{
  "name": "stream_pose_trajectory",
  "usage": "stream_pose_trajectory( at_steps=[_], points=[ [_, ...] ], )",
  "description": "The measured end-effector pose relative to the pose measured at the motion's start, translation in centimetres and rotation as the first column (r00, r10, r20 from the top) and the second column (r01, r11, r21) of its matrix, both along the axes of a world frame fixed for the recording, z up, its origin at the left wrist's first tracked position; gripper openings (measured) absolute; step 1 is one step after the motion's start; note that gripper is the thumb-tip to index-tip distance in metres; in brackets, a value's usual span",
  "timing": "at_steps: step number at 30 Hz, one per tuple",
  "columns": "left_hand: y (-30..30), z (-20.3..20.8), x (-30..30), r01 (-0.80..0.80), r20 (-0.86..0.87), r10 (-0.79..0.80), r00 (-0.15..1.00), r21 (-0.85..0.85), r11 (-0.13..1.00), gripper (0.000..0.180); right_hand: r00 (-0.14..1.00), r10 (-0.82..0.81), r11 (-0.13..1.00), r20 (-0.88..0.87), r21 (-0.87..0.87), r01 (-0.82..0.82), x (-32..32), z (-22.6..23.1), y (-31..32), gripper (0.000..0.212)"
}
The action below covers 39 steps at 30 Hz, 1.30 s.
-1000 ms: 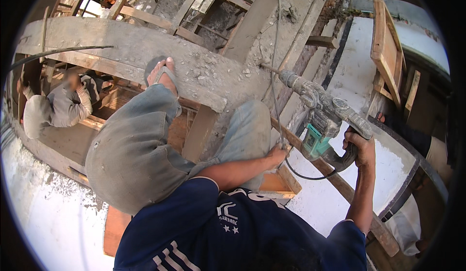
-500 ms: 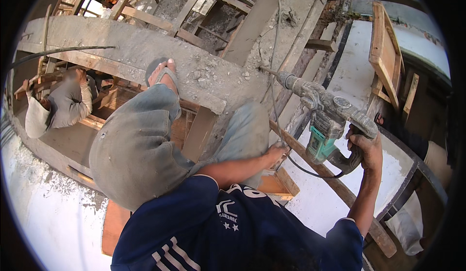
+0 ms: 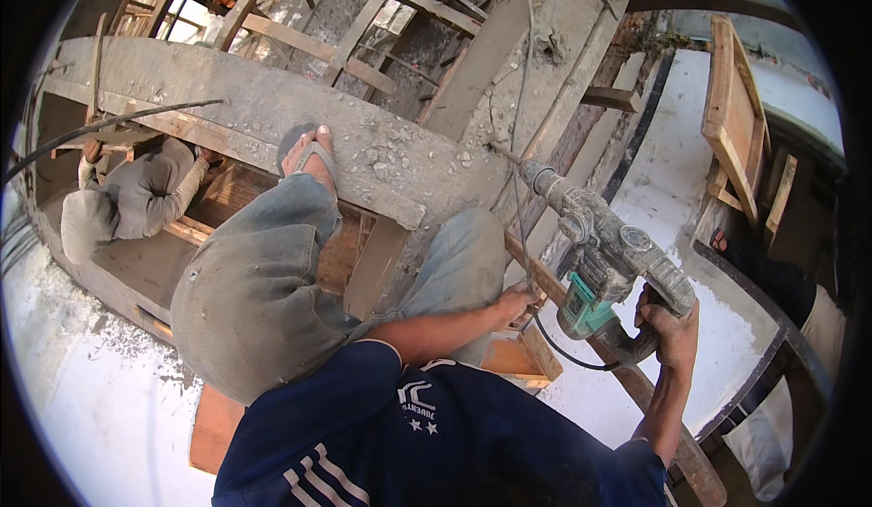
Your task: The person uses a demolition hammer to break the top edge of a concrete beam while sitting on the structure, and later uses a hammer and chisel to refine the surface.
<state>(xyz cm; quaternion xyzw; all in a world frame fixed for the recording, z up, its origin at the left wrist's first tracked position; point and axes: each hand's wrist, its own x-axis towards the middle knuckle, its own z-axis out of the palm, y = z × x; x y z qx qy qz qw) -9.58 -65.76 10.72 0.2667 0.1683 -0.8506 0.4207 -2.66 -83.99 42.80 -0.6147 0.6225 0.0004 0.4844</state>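
Right hand (image 3: 670,327) wraps firmly round the drill (image 3: 607,245); left hand (image 3: 514,304) curls, hold unclear — cord (image 3: 521,125) crossing the far bit (image 3: 501,151) could snag.

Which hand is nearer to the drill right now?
Right. The right hand grips the drill at its rear end; the left hand is off to its left, apart from the drill's body.

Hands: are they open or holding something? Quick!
Left hand: can't tell whether it's holding anything.
Right hand: closed, holding the dusty grey-and-teal power drill.
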Motion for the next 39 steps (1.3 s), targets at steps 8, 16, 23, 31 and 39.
stream_pose_trajectory(
  at_steps=[8, 16, 23, 31, 39],
  points=[
    [-0.4, 2.6, 2.5, 0.058, 0.006, -0.057, 0.998, -0.042, 0.997, 0.031, 0.986, 0.164, 0.980, -0.040, 0.120, -0.158, 3.9, 1.0, -11.6, 0.028],
    [-2.3, 0.0, 2.4, -0.135, -0.030, 0.144, 0.989, 0.207, 0.969, 0.046, 0.801, 0.519, 0.807, -0.298, -0.139, -0.574, 0.9, 9.5, 1.7, 0.026],
    [-4.9, -0.3, 8.0, -0.302, -0.043, 0.336, 0.941, 0.346, 0.888, 0.058, 0.987, 0.109, 0.986, -0.115, -0.117, -0.122, -2.6, 8.1, 5.3, 0.025],
    [-7.0, -5.0, 17.2, -0.614, 0.548, 0.412, 0.728, 0.252, 0.748, 0.039, 0.999, 0.046, 0.967, 0.012, -0.253, -0.041, -4.0, -0.5, 5.6, 0.013],
    [-13.1, -3.3, 23.2, -0.621, 0.671, 0.401, 0.624, 0.114, 0.775, 0.031, 0.995, 0.026, 0.979, 0.096, -0.205, -0.006, -2.5, -0.9, 7.0, 0.014]
  ],
)
